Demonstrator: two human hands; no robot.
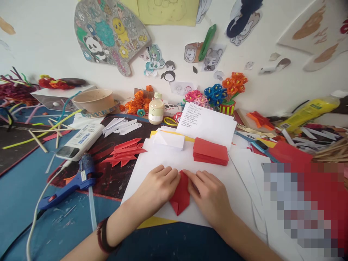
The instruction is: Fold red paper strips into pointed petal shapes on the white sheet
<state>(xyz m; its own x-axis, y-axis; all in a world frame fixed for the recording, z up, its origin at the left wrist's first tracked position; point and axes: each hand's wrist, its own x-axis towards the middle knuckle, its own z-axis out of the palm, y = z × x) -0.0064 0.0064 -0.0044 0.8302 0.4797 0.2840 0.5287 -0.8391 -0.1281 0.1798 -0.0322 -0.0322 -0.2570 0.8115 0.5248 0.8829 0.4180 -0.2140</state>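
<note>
A piece of folded red paper [180, 197] lies on white sheets [146, 174] in front of me, one pointed end towards me and a small flap turned over at its lower left. My left hand [160, 185] is closed on the paper's upper left edge, fingers curled. At the upper right edge, my right hand [209, 190] pinches the top tip, its fingertips almost meeting those of the left. Beyond the hands sit a stack of red paper rectangles [210, 151] and a stack of white paper [169, 140]. Several folded red strips [126, 151] lie to the left.
A blue glue gun [70, 185] with its cord and a white power bank [80, 141] lie at left. Folded white strips [122, 125], a small bottle [156, 109], a written sheet [205, 125] and bead flowers [214, 96] stand or lie at the back. Paper covers the right side.
</note>
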